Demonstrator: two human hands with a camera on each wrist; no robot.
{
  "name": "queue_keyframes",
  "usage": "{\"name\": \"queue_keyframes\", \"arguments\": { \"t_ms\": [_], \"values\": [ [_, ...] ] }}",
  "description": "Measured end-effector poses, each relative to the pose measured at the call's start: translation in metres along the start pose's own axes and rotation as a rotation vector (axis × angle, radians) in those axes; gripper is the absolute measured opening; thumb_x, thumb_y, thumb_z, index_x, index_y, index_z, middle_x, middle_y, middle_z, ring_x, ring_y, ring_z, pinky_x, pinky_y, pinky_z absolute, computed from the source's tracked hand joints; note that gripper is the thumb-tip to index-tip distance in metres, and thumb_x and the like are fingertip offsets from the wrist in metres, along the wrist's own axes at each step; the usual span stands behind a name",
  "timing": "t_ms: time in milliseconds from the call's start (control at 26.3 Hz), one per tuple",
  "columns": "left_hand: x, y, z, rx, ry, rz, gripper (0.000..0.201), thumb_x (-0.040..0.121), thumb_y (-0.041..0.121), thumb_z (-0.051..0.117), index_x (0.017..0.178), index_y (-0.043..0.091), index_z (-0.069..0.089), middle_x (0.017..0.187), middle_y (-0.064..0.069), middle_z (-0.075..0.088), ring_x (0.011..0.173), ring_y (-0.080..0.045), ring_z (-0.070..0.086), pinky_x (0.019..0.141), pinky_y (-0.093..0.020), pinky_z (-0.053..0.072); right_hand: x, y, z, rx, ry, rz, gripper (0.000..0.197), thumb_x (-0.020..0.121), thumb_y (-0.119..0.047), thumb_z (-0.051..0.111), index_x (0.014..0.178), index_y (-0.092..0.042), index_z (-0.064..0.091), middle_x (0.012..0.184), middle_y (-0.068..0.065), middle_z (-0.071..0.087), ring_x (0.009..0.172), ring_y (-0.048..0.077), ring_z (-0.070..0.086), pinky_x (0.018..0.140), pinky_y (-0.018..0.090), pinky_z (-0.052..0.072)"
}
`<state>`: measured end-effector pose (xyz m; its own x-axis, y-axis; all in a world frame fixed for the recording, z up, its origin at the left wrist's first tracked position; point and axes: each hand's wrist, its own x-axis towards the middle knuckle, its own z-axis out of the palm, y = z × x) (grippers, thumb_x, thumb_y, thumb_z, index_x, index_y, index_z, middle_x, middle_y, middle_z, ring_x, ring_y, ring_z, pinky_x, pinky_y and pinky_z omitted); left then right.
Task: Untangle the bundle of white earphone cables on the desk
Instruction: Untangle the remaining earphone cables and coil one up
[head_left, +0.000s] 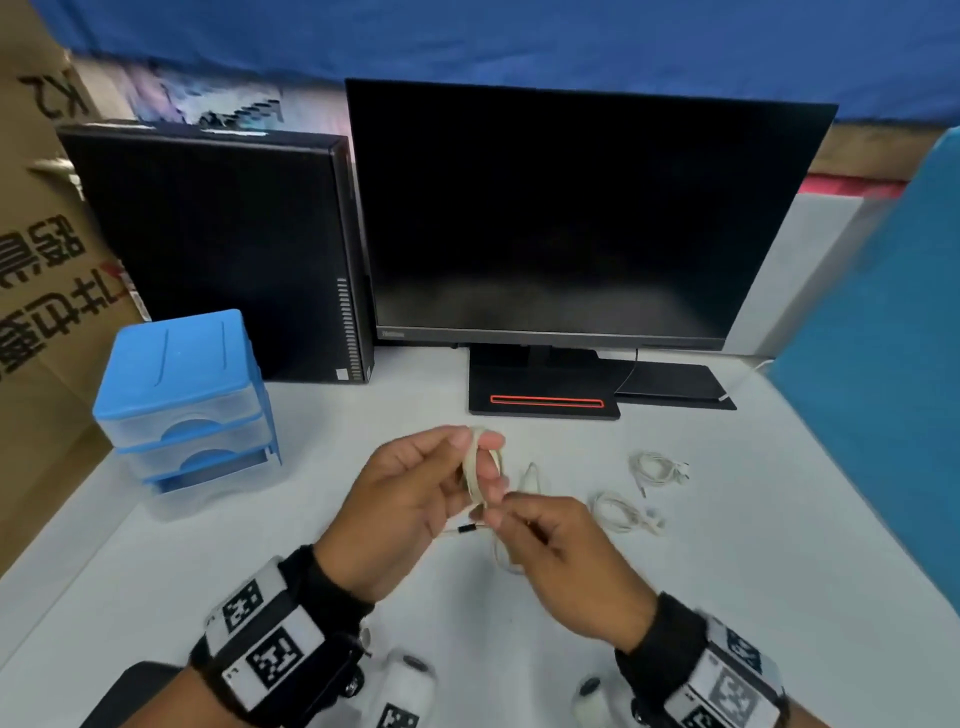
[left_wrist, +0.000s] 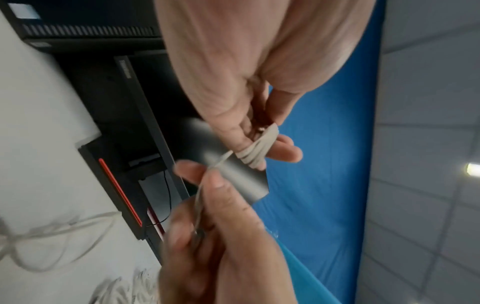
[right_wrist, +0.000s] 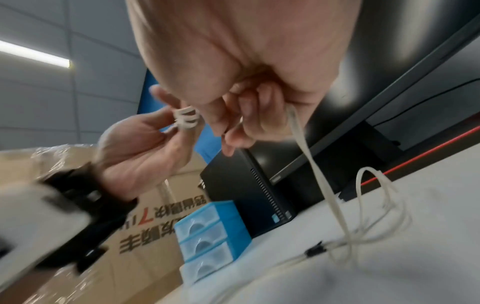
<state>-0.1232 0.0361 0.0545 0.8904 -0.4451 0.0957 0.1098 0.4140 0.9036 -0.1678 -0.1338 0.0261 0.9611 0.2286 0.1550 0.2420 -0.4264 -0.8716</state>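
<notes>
A white earphone cable (head_left: 474, 470) is wound in several turns round the fingers of my left hand (head_left: 483, 441), held above the white desk (head_left: 727, 571). In the left wrist view the turns (left_wrist: 253, 155) circle two fingertips. My right hand (head_left: 498, 512) pinches the strand just below that coil. From the right hand (right_wrist: 233, 127) the cable (right_wrist: 301, 139) hangs to the desk, where a loop (right_wrist: 371, 185) and a black slider (right_wrist: 315, 250) lie. Two other small white earphone bundles (head_left: 657, 470) (head_left: 626, 512) rest to the right.
A blue drawer unit (head_left: 187, 395) stands at the left, with a black computer tower (head_left: 223, 249) behind it. The dark monitor (head_left: 561, 218) and its base (head_left: 545, 400) face me. A blue partition (head_left: 883, 364) borders the right side and cardboard boxes (head_left: 41, 291) the left.
</notes>
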Motion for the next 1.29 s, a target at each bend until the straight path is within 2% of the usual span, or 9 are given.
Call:
{"name": "queue_keyframes", "arguments": {
  "t_ms": [114,266,418,570,684,874,1064,1178,1292],
  "values": [
    [0.008,-0.007,-0.017,0.303,0.202,0.136,0.03,0.098,0.022,0.048,0.095,0.007,0.073,0.081,-0.007,0.071,0.078,-0.021,0.07,0.084,-0.032,0.053,-0.011,-0.014,0.01,-0.048,-0.25,0.022,0.024,0.104,-0.032,0.045,0.101,-0.026,0.069,0.064,-0.015,0.054,0.063,0.002,0.051,0.067,0.018,0.045],
    [0.004,-0.02,-0.023,0.706,-0.101,0.083,0.04,0.101,0.033,0.048,0.086,0.002,0.069,0.074,-0.001,0.067,0.07,-0.016,0.065,0.079,-0.033,0.05,-0.006,-0.028,-0.017,-0.016,-0.063,-0.1,0.023,0.105,-0.017,0.044,0.096,-0.015,0.066,0.071,-0.009,0.06,0.065,0.01,0.052,0.065,0.023,0.045],
    [-0.003,-0.002,-0.004,0.328,-0.212,-0.107,0.038,0.097,0.025,0.045,0.089,-0.001,0.071,0.07,-0.009,0.062,0.058,-0.02,0.056,0.076,-0.035,0.054,0.007,-0.006,-0.025,0.131,0.233,-0.051,0.02,0.098,-0.014,0.058,0.085,-0.018,0.073,0.073,0.003,0.067,0.067,0.023,0.057,0.068,0.028,0.046],
    [0.002,0.015,-0.001,-0.097,0.048,-0.032,0.035,0.094,0.019,0.046,0.093,0.001,0.075,0.076,-0.012,0.066,0.07,-0.022,0.066,0.083,-0.033,0.059,-0.004,0.004,0.011,0.084,-0.008,0.036,0.027,0.102,-0.025,0.052,0.094,-0.037,0.074,0.063,-0.012,0.055,0.065,0.005,0.052,0.071,0.032,0.049],
    [0.007,0.004,-0.011,0.166,0.189,0.091,0.033,0.101,0.019,0.041,0.101,0.007,0.072,0.085,-0.011,0.071,0.083,-0.023,0.071,0.083,-0.029,0.056,-0.014,-0.013,0.018,0.074,-0.205,0.08,0.024,0.104,-0.03,0.045,0.117,-0.027,0.065,0.061,-0.01,0.054,0.061,0.004,0.053,0.068,0.023,0.049],
    [0.009,-0.019,-0.025,0.756,0.17,0.296,0.029,0.102,0.027,0.041,0.105,0.017,0.068,0.086,0.0,0.071,0.087,-0.012,0.069,0.082,-0.015,0.049,-0.017,-0.049,-0.013,0.136,-0.255,0.109,0.016,0.101,-0.026,0.055,0.114,-0.023,0.063,0.058,-0.007,0.054,0.05,0.003,0.047,0.056,0.016,0.041],
    [0.012,-0.012,-0.044,0.932,0.076,0.2,0.031,0.103,0.027,0.044,0.092,0.013,0.069,0.078,0.016,0.067,0.073,-0.009,0.064,0.072,-0.018,0.047,-0.015,-0.06,-0.036,0.166,-0.094,0.085,0.01,0.092,-0.015,0.067,0.098,-0.021,0.073,0.059,-0.005,0.055,0.05,0.006,0.04,0.051,0.012,0.034],
    [0.011,-0.008,-0.046,0.954,-0.054,0.069,0.031,0.098,0.043,0.05,0.081,0.024,0.067,0.072,0.009,0.064,0.066,-0.008,0.06,0.072,-0.023,0.048,-0.012,-0.058,-0.058,0.186,0.075,0.088,0.011,0.087,-0.007,0.071,0.091,-0.016,0.073,0.067,-0.002,0.056,0.049,0.005,0.041,0.046,0.011,0.033],
    [0.009,0.002,-0.043,0.738,-0.147,-0.034,0.039,0.083,0.053,0.058,0.073,0.016,0.067,0.071,0.0,0.063,0.062,-0.013,0.055,0.066,-0.026,0.046,-0.007,-0.054,-0.074,0.234,0.188,0.062,0.014,0.087,0.0,0.069,0.094,-0.012,0.07,0.08,0.005,0.063,0.052,0.005,0.045,0.046,0.016,0.037]
  ]
}}
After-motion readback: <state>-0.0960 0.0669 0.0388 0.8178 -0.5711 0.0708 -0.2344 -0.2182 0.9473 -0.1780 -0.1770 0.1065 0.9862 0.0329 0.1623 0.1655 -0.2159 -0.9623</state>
